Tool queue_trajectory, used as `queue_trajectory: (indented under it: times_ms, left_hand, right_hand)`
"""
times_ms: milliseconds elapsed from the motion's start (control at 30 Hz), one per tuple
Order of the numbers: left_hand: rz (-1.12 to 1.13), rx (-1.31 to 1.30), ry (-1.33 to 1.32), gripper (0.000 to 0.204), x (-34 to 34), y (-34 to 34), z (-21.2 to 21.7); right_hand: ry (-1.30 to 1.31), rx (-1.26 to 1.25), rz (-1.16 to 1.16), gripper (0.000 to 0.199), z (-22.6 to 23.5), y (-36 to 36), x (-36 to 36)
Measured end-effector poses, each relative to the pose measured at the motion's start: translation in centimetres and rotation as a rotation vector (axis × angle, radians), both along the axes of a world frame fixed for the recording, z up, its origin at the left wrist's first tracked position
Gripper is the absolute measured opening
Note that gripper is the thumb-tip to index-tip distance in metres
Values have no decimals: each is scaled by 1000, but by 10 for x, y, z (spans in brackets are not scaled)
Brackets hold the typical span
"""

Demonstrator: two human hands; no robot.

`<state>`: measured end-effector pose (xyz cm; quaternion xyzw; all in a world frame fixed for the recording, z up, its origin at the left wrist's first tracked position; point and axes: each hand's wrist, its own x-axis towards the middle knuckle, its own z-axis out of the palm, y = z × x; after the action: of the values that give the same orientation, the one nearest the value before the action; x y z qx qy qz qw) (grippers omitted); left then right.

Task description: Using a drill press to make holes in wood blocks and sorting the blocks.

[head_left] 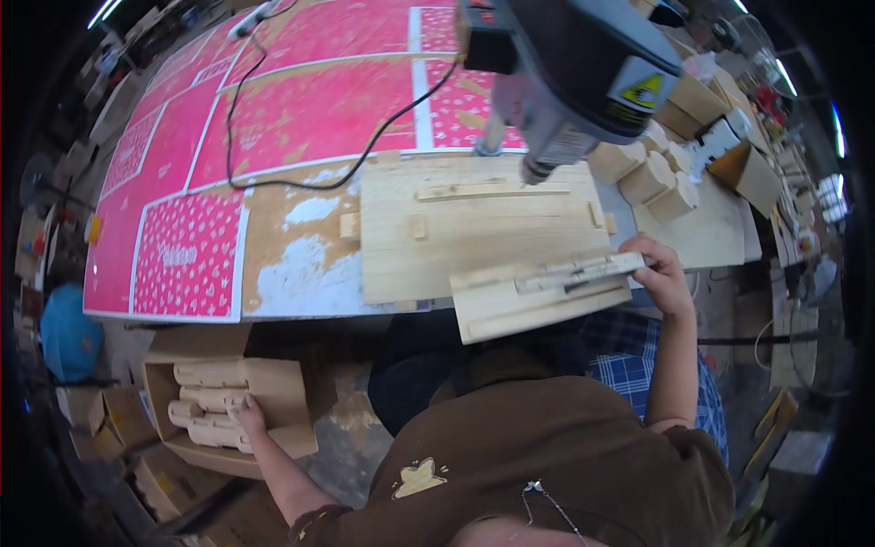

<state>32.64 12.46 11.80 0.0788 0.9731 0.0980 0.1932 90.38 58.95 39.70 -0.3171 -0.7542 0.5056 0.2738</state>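
Observation:
My left hand (249,415) reaches into an open cardboard box (290,401) at the lower left. Its fingers are closed on the end of one of several pale wooden blocks (214,397) with rounded outlines. My right hand (663,275) grips the right end of a small wooden board (492,310) with strips fixed on it, held tilted over the table's front edge. Beyond it lies a larger plywood base (401,255) with narrow strips attached. A drill press (574,100) stands over that base, its chuck (536,171) above the far strip.
Pink patterned sheeting (310,109) covers much of the table, with a black cable (365,159) across it and sawdust scattered about. More shaped wooden blocks (652,178) stand right of the drill press, near opened cardboard cartons (747,178). Further cartons (128,419) sit at the left.

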Motion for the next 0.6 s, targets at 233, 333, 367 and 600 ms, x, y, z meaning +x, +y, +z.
queue_trajectory:
  times_ms: [233, 333, 367, 600]
  left_hand:
    - [-228, -18, -32, 52, 28, 80, 79]
    - [-251, 374, 16, 55, 50, 123, 116]
    - [-274, 375, 18, 55, 74, 151, 149]
    - [-415, 813, -272, 46, 165, 232, 214]
  right_hand:
    - [89, -76, -166, 23, -65, 28, 27]
    - [100, -161, -196, 24, -70, 31, 24]
    - [91, -159, -198, 25, -70, 32, 24]
    - [-10, -33, 0, 44, -56, 54, 34]
